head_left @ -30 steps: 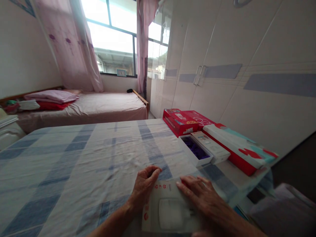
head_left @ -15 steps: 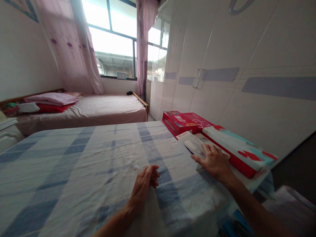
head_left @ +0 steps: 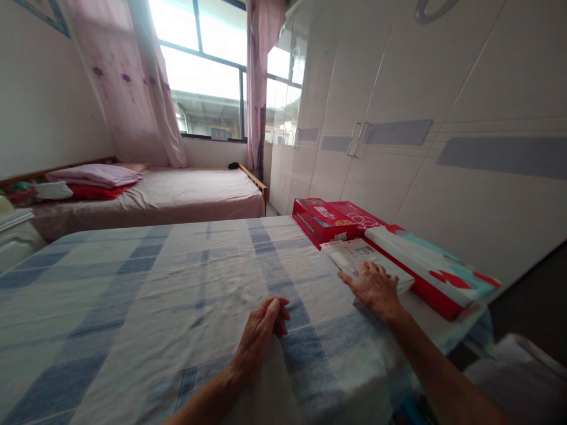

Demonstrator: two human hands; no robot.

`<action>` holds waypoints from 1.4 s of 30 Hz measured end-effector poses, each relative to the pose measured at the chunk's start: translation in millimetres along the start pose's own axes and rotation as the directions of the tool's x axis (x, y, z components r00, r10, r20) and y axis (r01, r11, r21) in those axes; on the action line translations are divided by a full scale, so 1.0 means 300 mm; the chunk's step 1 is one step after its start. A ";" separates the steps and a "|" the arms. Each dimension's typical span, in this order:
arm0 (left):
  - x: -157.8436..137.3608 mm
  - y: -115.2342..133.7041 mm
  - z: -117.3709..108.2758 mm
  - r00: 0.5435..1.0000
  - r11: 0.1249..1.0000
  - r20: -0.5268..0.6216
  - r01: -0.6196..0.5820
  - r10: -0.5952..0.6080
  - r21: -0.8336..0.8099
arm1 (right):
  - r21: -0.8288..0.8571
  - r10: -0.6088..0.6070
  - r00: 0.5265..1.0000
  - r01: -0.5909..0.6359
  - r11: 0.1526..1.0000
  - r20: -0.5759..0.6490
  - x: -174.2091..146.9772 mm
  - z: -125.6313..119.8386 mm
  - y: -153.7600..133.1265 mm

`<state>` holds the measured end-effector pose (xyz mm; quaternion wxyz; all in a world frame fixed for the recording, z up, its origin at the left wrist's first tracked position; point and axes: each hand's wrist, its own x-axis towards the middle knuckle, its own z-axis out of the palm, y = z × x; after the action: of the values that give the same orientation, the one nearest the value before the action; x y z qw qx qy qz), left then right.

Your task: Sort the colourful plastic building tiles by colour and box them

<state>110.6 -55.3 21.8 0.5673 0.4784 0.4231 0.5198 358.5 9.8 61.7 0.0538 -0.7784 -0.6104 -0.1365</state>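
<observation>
Head view: your right hand point(head_left: 375, 290) is spreading wide, palm down, fingers and thumb touching the top of a white box point(head_left: 337, 255) on the right part of the table; this box is sitting partly under the hand, and its inside is hidden. A second white box point(head_left: 402, 282) is lying right beside it, on the far side from your left hand point(head_left: 264, 321), with print on its top and its contents out of sight. Your left hand is resting near the table's front, fingers loosely curled inward, thumb on top; cannot tell whether the palm is holding anything. Behind the white boxes a red box point(head_left: 322, 221) is standing closed, a flatter red box point(head_left: 359, 215) lying beside it. A long red, white and turquoise box point(head_left: 414, 260) is running along the table's right edge, also concealing whatever it holds. The striped tablecloth point(head_left: 163, 295) is spreading wrinkled beneath everything. Farther off, folded bedding point(head_left: 95, 175) is lying on the bed point(head_left: 199, 192), and the wardrobe point(head_left: 398, 77) is showing shut doors.
</observation>
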 end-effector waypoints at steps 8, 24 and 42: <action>0.005 -0.011 -0.003 1.000 1.000 0.020 -0.009 0.008 0.018 | -0.007 -0.030 1.000 0.030 1.000 0.004 0.006 -0.003 0.006; 0.005 -0.020 -0.009 0.999 0.998 0.042 -0.024 0.021 0.060 | 0.000 -0.340 0.939 0.341 0.940 0.054 0.179 -0.042 -0.178; 0.008 -0.030 -0.015 0.996 0.998 0.086 -0.028 0.023 0.051 | 0.013 -0.295 0.950 0.296 0.955 0.102 0.221 0.053 -0.129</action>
<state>108.2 -52.5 12.3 0.5654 0.5202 0.4060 0.4949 337.9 85.6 61.7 0.0003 -0.6843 -0.7218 -0.1038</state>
